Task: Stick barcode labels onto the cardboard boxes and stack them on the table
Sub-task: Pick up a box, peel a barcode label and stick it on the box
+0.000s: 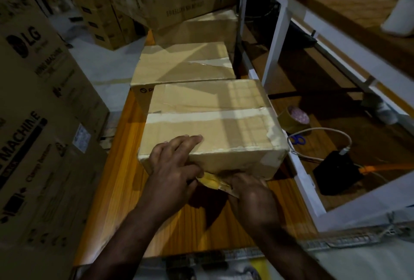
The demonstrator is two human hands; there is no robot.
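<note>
Label (212,181) pinched in my right fingers (238,181), just under box's (215,122) near face; left fingers (187,141) spread flat on top.

Near box (212,122): taped, on the wooden surface (125,167).
Left hand (173,167): fingers flat over the box's top front edge.
Right hand (251,192): low at the front face, touching a yellowish strip (212,181).
Second box (183,64): just behind.

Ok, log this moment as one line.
left hand: resting on nearest cardboard box top | right hand: low at its front face over yellow strip, grip hidden | second cardboard box: directly behind
</note>
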